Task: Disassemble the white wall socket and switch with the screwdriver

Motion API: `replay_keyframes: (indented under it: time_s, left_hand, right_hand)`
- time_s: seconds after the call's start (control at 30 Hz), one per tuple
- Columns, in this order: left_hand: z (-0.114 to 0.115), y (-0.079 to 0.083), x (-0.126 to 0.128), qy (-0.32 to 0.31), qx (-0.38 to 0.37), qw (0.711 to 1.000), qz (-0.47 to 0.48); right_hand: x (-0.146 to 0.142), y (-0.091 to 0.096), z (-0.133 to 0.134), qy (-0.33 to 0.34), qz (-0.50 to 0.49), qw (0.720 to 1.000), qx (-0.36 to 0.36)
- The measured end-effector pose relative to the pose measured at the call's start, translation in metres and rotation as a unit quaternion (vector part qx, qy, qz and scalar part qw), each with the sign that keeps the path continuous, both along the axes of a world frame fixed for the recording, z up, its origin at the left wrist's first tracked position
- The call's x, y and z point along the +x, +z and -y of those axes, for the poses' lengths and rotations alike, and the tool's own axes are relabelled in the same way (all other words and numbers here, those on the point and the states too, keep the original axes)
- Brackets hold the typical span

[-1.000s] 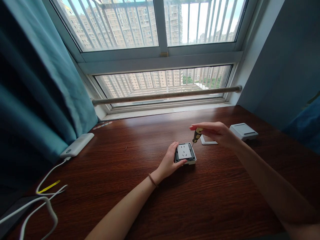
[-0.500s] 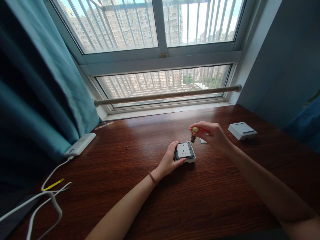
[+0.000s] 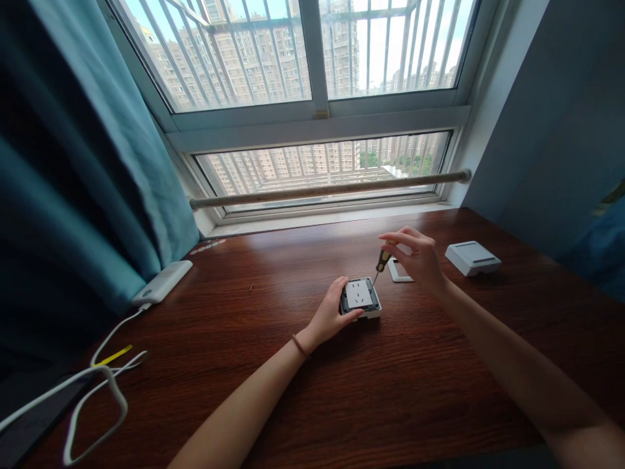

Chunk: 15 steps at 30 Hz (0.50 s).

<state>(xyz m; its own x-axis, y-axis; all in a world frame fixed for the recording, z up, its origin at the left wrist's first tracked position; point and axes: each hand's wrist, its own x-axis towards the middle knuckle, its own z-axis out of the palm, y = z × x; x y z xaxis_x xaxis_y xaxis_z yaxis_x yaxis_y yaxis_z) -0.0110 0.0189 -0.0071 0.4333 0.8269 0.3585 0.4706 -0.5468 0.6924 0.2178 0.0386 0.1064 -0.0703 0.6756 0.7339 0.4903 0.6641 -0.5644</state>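
Observation:
A white wall socket (image 3: 359,294) with a dark surround, set in a white box, lies on the brown table. My left hand (image 3: 333,307) grips its left and near edges, thumb along the front side. In my right hand (image 3: 413,254) is a screwdriver (image 3: 383,262), held by the handle between thumb and fingers. The shaft slants down to the left, and its tip is at the right part of the socket's surround. Whether the tip sits in a screw is too small to tell. Partly behind my right hand lies a white frame (image 3: 401,278).
A white box (image 3: 472,257) stands at the right on the table (image 3: 273,260). One small screw (image 3: 251,287) lies left of the socket. At the left are a white power strip (image 3: 163,283), its looping cable (image 3: 124,404) and a yellow strip (image 3: 116,355). Behind runs a window rail (image 3: 332,189).
My right hand has shifted slightly right and its fingers have changed their hold on the handle. The screwdriver now leans more to the right, and more of the white frame shows.

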Motion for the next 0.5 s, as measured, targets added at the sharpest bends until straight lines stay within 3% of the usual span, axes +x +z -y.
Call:
replay_keyframes:
  time_s: [0.13, 0.2, 0.27, 0.4, 0.5]
  left_hand:
    - [-0.0002, 0.0008, 0.0002, 0.001, -0.001, 1.000, -0.004]
    - [-0.0001, 0.0013, 0.0002, 0.002, -0.001, 1.000, -0.004]
    - [0.0003, 0.0017, 0.0001, 0.002, 0.000, 1.000, -0.002]
    - [0.0007, 0.0020, 0.0003, 0.001, 0.001, 1.000, 0.001]
    - [0.0007, 0.0019, 0.0005, 0.000, -0.001, 1.000, -0.001]
  right_hand:
    - [0.0103, 0.0034, -0.0065, 0.175, -0.043, 0.978, -0.103]
    - [0.0111, 0.0034, -0.0080, 0.206, -0.057, 0.969, -0.125]
    - [0.0082, 0.0017, -0.0077, 0.176, -0.057, 0.976, -0.114]
    - [0.0021, -0.0018, -0.0054, 0.053, -0.029, 0.997, -0.041]
    - [0.0057, -0.0004, -0.0069, 0.069, 0.005, 0.997, -0.035]
